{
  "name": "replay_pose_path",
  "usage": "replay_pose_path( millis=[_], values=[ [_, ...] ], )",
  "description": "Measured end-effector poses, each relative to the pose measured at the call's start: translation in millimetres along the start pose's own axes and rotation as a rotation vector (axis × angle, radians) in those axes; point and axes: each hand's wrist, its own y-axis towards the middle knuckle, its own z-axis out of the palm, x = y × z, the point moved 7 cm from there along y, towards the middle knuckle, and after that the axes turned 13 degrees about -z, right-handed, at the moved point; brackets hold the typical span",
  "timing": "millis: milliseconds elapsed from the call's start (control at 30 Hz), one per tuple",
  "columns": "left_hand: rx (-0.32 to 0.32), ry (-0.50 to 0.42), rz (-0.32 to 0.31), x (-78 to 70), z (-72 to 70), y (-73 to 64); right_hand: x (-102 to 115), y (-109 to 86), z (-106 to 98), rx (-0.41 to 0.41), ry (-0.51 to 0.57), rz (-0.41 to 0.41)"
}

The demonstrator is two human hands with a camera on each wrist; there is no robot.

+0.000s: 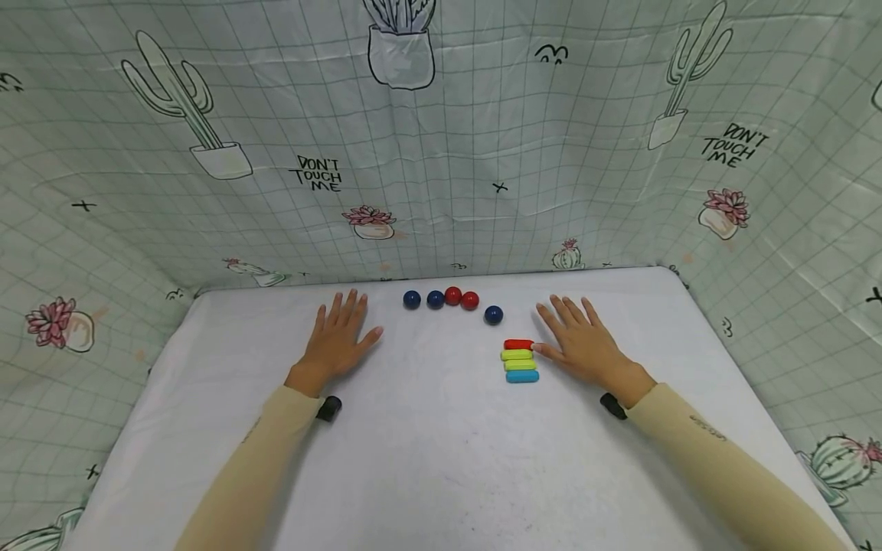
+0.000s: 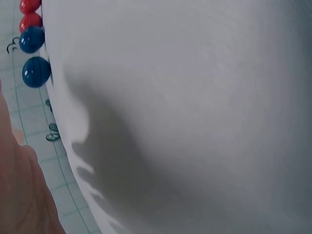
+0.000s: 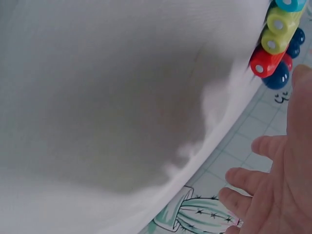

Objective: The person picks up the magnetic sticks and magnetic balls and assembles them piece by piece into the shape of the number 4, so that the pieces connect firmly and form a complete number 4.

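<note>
My left hand (image 1: 336,340) is over the left part of the table, fingers straight and spread, holding nothing. To its right, near the back edge, are two blue balls (image 1: 412,299), then two red balls (image 1: 470,301); a third blue ball (image 1: 493,314) sits apart, slightly nearer. My right hand (image 1: 584,344) also has its fingers spread and grips nothing. Its thumb tip overlaps the end of a red stick (image 1: 517,344) in the head view. Below that stick, in a column, lie two yellow-green sticks (image 1: 520,365) and a light blue stick (image 1: 522,376).
A white cloth covers the table (image 1: 427,459). Behind and at both sides hangs a gridded curtain (image 1: 441,153) printed with cacti, close to the table's back edge. Each wrist wears a small black camera, and hand shadows fall on the cloth in both wrist views.
</note>
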Motion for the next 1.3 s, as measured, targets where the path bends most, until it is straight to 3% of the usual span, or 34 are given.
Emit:
replay_pose_path(
  millis=[667, 867, 1300],
  values=[
    [0.016, 0.006, 0.061, -44.8, 8.5, 8.0, 23.7, 19.7, -1.0, -0.055, -0.05, -0.105],
    [-0.001, 0.008, 0.091, -54.4, 12.0, 12.1, 30.1, 24.1, -2.4, -0.076, -0.031, -0.137],
    [-0.018, 0.018, 0.111, -66.1, 15.6, 17.3, 37.8, 32.7, -3.4, -0.043, 0.026, -0.129]
  ],
)
